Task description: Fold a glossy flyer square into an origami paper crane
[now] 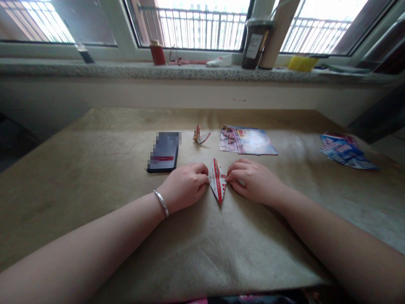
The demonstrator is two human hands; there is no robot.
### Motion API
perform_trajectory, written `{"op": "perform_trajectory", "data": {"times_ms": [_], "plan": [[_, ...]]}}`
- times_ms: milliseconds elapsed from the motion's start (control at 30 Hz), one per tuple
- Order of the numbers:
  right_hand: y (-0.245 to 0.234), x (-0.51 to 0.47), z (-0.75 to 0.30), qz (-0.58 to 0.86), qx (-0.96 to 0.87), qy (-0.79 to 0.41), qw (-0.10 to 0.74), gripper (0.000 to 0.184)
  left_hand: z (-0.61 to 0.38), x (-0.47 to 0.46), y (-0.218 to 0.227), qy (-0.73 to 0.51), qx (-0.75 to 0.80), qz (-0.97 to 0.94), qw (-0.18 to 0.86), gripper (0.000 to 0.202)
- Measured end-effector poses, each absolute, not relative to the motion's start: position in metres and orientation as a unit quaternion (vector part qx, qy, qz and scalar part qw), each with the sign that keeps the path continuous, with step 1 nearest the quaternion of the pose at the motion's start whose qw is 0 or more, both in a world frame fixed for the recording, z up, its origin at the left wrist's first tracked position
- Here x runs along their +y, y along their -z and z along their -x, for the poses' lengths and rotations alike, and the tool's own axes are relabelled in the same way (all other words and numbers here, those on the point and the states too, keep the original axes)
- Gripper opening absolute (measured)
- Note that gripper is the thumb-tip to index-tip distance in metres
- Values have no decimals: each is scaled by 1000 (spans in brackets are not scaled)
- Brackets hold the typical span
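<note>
A folded paper (217, 180), a narrow diamond in white with red print and stripes, lies on the brown-covered table between my hands. My left hand (189, 184), with a silver bangle at the wrist, pinches its left edge. On the other side, my right hand (249, 180) has its fingertips closed on the right edge. Beyond the paper stands a small folded paper crane (201, 135) in similar colours. A phone (164, 152) rests to the left of the crane, its screen partly blurred out.
Printed sheets (253, 141) lie behind my right hand, and blue and red printed papers (346, 151) at the far right. On the granite windowsill (196, 72) stand a red container (157, 53), a dark labelled cup (255, 44) and a yellow item (302, 63).
</note>
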State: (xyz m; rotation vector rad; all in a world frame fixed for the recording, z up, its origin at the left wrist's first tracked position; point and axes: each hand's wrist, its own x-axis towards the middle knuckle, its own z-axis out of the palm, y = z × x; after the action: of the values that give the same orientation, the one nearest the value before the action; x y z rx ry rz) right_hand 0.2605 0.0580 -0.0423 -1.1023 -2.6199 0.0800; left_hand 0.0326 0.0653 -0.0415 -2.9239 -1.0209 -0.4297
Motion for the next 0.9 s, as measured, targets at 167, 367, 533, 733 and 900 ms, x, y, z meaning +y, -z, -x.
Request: {"op": "perform_trajectory", "data": {"times_ms": [167, 367, 533, 733, 900], "plan": [[44, 57, -256, 438, -885, -42, 154, 16, -33, 67, 41, 128, -309, 942, -3, 18], [44, 58, -256, 466, -871, -1, 154, 22, -33, 69, 42, 154, -287, 945, -25, 21], [46, 58, -257, 466, -867, -26, 173, 19, -32, 70, 45, 165, -237, 955, -68, 22], [49, 60, -257, 430, -882, -59, 184, 26, -34, 70, 45, 177, -216, 957, -76, 23], [50, 58, -255, 384, -900, -92, 183, 30, -34, 71, 45, 191, -284, 939, -41, 19]]}}
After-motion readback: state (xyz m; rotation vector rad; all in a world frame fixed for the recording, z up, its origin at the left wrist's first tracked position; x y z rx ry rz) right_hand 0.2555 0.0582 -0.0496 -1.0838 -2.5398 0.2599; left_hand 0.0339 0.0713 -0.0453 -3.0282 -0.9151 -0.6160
